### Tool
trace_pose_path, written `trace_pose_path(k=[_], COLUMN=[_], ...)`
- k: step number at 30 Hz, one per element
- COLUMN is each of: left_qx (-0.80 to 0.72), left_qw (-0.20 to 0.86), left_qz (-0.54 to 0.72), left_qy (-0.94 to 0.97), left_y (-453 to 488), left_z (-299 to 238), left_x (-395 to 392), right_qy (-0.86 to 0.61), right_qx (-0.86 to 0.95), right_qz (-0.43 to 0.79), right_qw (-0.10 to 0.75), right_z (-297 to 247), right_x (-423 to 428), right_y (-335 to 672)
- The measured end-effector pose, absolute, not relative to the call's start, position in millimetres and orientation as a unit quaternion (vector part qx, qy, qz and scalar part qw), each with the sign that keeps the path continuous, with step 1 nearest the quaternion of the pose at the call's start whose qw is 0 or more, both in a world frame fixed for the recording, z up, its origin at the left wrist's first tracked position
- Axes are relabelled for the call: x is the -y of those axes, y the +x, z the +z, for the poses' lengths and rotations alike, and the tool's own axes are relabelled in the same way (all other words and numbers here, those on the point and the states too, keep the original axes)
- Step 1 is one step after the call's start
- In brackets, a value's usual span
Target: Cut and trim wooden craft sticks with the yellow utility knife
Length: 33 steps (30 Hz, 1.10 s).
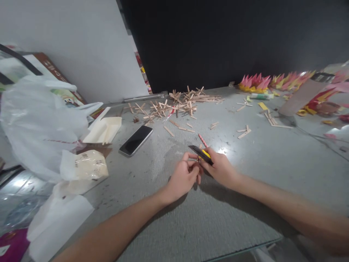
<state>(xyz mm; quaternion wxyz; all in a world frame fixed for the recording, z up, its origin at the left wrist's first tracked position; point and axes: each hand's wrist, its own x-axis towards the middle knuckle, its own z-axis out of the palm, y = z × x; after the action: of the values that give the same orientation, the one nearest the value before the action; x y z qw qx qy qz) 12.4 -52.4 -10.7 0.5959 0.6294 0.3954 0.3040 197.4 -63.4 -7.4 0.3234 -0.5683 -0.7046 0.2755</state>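
My right hand [222, 168] is closed around a yellow utility knife [201, 153] whose dark blade points up and left. My left hand [183, 177] is curled in a pinch right beside the blade, on something too small to make out. A thin pink stick [202, 140] lies on the grey table [191, 218] just beyond the knife. Both hands rest low over the table's middle.
A heap of wooden craft sticks [174, 103] lies at the back. A black phone [135, 140] sits left of my hands. Plastic bags [38, 123], paper and a cream box [105, 130] crowd the left. Pink and yellow paper flowers [255, 83] and a glue tube [260, 96] line the back right.
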Motion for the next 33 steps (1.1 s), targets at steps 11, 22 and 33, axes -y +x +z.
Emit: trace_pose_path(k=[11,22,33], left_qx=[-0.419,-0.401,-0.382], left_qw=[0.604,0.589,0.612], left_qz=[0.344,0.417,0.414], left_qy=[0.584,0.565,0.555], left_y=[23,12,12], left_z=[0,0,11], left_x=[66,44,45], right_qy=[-0.579,-0.603,-0.59], right_qx=[0.677,0.649,0.635], right_qz=[0.293,0.23,0.32], right_qw=[0.346,0.403,0.382], right_z=[-4,12,19], right_x=[72,66,65], right_y=[189,210,213])
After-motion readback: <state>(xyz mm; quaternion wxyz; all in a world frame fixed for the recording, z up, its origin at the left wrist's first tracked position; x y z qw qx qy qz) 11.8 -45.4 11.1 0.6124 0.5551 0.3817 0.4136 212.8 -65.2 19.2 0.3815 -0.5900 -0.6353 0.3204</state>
